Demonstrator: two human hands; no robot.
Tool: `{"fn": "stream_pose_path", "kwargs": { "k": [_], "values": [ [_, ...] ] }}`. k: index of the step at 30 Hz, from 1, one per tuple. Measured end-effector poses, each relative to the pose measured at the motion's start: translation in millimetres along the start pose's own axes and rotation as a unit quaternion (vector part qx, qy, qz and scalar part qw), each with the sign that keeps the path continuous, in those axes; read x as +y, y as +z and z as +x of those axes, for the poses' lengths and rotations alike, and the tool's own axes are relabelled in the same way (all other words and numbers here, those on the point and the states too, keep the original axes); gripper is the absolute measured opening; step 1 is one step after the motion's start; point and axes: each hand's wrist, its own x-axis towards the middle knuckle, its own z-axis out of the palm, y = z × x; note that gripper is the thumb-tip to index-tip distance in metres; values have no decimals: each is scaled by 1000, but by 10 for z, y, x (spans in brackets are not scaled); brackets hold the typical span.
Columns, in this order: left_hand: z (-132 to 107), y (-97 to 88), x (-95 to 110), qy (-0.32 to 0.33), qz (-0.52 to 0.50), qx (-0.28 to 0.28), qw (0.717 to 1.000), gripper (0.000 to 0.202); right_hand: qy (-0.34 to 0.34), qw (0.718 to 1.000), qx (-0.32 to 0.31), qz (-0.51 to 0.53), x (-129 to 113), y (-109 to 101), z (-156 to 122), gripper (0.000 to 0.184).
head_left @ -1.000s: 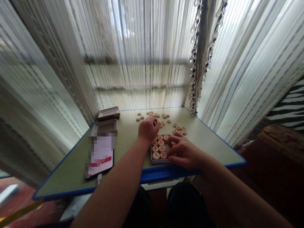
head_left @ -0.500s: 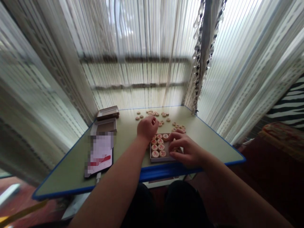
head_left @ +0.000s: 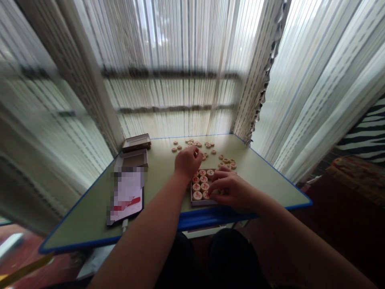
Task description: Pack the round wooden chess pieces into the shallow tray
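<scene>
**Table** (head_left: 264,176), green top with blue edge, centre of the frame; it fills the corner between the striped curtains (head_left: 180,60).

**Item 1: shallow box** (head_left: 201,204), lower centre, at the table's near edge just in front of you. That spot puts it within easy reach of both your hands. The round wooden discs (head_left: 200,186) in it lie flat in tidy rows, touching, with the red marks up so each one can be read.

**Item 2: loose discs** (head_left: 208,145), scattered flat across the far middle of the table, with a smaller cluster to the right of centre, beyond the box.

**Item 3: your left hand** (head_left: 188,161), centre of the frame, just beyond the box. The knuckles are up and the fingers curl down onto the nearest loose discs. The fingertips are hidden, so you cannot tell whether they pinch one.

**Item 4: your right hand** (head_left: 231,188), over the right part of the box, palm down. The fingers are bent and loosely spread, with the tips on the boxed discs. Any grip on a disc is hidden.

**Other:** two brown trays (head_left: 136,149), left of centre at the far edge. A paper with a red mark (head_left: 126,194) lies in front of them.
</scene>
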Motion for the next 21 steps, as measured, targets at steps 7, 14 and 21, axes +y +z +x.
{"fn": "stream_pose_path", "kwargs": {
  "k": [7,14,21],
  "values": [
    [-6,19,5,0,2,3,1000,25,-4,1000,1,-5,23,14,4,12],
    [-1,14,4,9,-6,14,1000,23,-14,1000,-1,1,26,6,3,15],
    [-7,18,-3,11,-11,17,1000,23,18,999,46,-11,70,22,-12,19]
  ]
}}
